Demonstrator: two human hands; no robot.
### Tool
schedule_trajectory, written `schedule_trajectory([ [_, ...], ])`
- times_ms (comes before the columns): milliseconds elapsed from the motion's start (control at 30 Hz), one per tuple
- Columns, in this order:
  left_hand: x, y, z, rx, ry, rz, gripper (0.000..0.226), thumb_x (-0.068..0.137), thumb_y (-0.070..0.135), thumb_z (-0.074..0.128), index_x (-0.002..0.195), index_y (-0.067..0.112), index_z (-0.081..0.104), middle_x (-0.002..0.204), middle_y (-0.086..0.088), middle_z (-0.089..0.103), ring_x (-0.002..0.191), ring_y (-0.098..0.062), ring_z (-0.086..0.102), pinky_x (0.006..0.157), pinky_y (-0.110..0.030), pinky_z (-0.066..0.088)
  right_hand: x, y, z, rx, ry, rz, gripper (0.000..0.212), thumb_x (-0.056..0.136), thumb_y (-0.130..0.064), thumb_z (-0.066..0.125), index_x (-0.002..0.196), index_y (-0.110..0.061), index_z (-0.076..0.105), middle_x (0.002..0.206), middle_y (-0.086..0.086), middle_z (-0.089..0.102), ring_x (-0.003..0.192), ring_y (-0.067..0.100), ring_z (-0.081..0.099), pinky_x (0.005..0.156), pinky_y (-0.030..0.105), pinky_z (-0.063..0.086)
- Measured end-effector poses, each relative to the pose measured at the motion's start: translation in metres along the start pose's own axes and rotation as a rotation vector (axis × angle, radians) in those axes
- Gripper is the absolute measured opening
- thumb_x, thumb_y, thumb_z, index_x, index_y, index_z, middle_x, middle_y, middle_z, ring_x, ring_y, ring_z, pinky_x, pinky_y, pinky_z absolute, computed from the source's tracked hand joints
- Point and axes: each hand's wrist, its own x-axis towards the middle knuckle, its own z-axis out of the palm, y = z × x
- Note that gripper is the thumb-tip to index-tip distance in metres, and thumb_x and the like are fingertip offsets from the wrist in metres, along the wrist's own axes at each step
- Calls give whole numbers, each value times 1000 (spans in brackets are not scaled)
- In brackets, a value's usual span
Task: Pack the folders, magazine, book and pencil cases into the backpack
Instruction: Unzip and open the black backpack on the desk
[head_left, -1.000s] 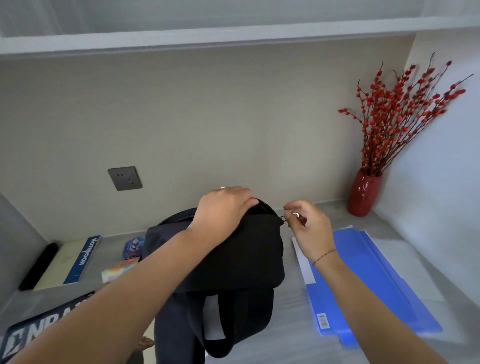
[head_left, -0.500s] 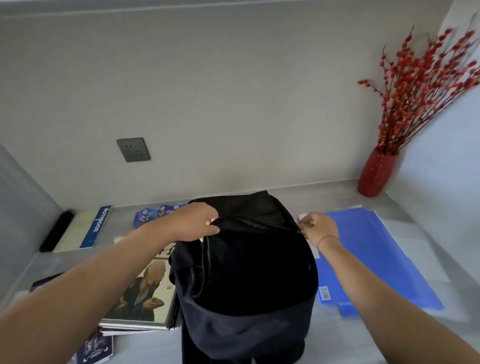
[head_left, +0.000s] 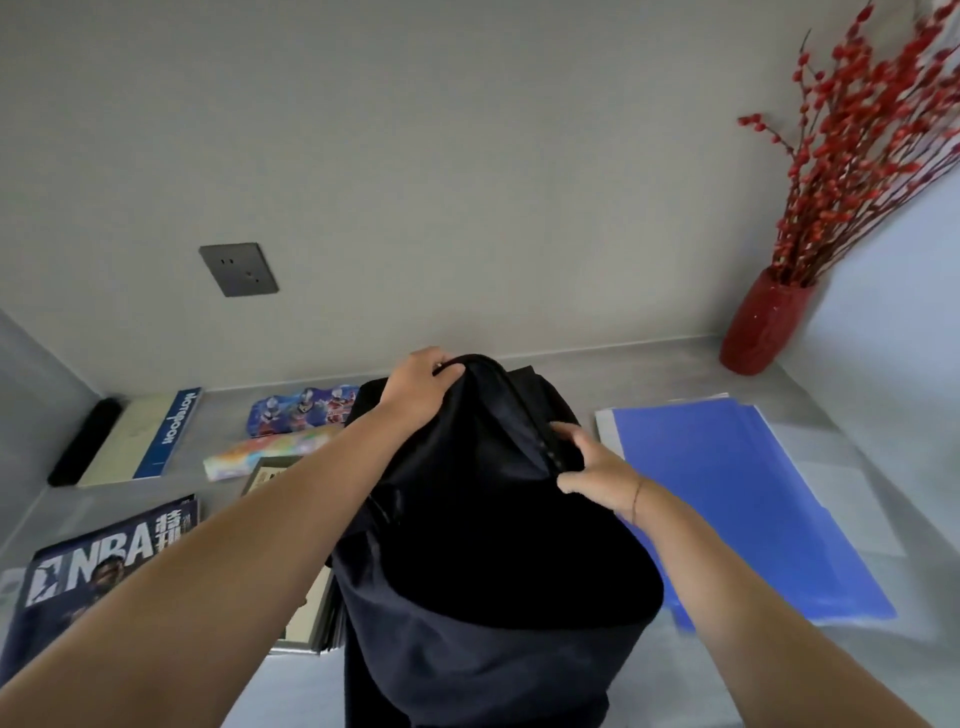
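A black backpack (head_left: 488, 545) stands upright in the middle of the grey desk. My left hand (head_left: 421, 387) grips the fabric at its top edge. My right hand (head_left: 592, 467) pinches the backpack's zipper partway down the right side. Blue folders (head_left: 737, 499) lie flat to the right. Left of the bag lie a cartoon-printed pencil case (head_left: 306, 410) and a pastel rainbow pencil case (head_left: 265, 457). An NBA magazine (head_left: 98, 566) rests at the front left. A framed-cover book (head_left: 306, 608) lies partly hidden under my left arm and the bag.
A cream notebook with a blue spine (head_left: 150, 441) and a black pouch (head_left: 83, 441) lie at the far left by the wall. A red vase with red berry branches (head_left: 763, 327) stands in the back right corner. A grey wall socket (head_left: 239, 269) sits above the desk.
My left hand moved from the bag's left side to its top edge. My right hand slid down the bag's right side along the zipper. The camera tilted further down.
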Motion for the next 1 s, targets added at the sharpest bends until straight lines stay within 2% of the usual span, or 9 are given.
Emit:
schedule_trajectory([
  [67, 0, -14, 5, -19, -26, -17, 19, 90, 28, 60, 88, 10, 63, 88, -9, 67, 85, -22, 60, 73, -29, 41, -1, 9, -4, -112, -160, 7, 58, 78, -33, 68, 133, -28, 47, 131, -13, 44, 121, 9, 46, 98, 26, 39],
  [133, -11, -30, 5, -78, -106, -55, 18, 83, 29, 70, 90, 13, 66, 90, -4, 70, 84, -17, 63, 74, -27, 45, 4, 18, -3, -233, -4, 2, 29, 89, -41, 57, 105, -17, 64, 115, -7, 55, 106, 10, 51, 93, 29, 40],
  [300, -66, -94, -6, 0, -523, -208, 29, 66, 29, 83, 92, 25, 71, 86, 12, 74, 82, -4, 67, 72, -17, 51, 27, 26, 0, -132, 465, 96, 50, 98, -33, 41, 63, 2, 46, 65, 23, 43, 68, 32, 45, 56, 35, 36],
  [467, -81, -137, -4, 15, -81, -416, 37, 77, 42, 73, 55, 16, 56, 60, 0, 57, 66, -21, 57, 63, -30, 40, 49, 31, 1, 57, 621, 189, 51, 96, -32, 42, 49, -14, 35, 54, 5, 36, 67, 26, 39, 51, 31, 28],
  [567, -74, -139, 17, -33, 147, -634, 35, 77, 54, 67, 88, 21, 70, 106, -8, 61, 104, -33, 57, 91, -40, 47, 57, 35, 3, -48, 618, 246, 49, 93, -42, 45, 53, -14, 44, 71, 9, 46, 80, 30, 45, 68, 35, 40],
  [633, -70, -136, 36, -63, 203, -765, 55, 74, 55, 69, 113, 17, 61, 129, -16, 45, 120, -39, 44, 103, -44, 38, 58, 39, 5, -30, 561, 276, 45, 85, -57, 52, 86, -12, 62, 109, 14, 52, 105, 34, 50, 89, 39, 42],
  [733, -60, -135, 56, -381, 222, -877, 76, 71, 42, 78, 127, 0, 49, 127, -22, 55, 116, -39, 53, 101, -44, 43, 53, 42, 7, 118, 399, 313, 95, 70, -65, 66, 143, -16, 30, 146, 8, 38, 131, 32, 42, 102, 42, 38],
  [867, -51, -133, 73, -555, 209, -912, 52, 78, 21, 76, 118, -8, 58, 115, -24, 64, 104, -37, 62, 94, -45, 50, 60, 53, 3, -62, 460, 256, 46, 81, -44, 67, 106, -6, 61, 108, 13, 66, 99, 32, 60, 80, 35, 47],
  [1000, -28, -132, 73, -621, 181, -906, 39, 86, 14, 68, 118, -5, 58, 120, -23, 62, 108, -37, 59, 96, -43, 47, 77, 50, -5, -77, 569, 219, 28, 88, -34, 61, 74, -9, 56, 77, 7, 57, 83, 30, 54, 71, 30, 39],
])
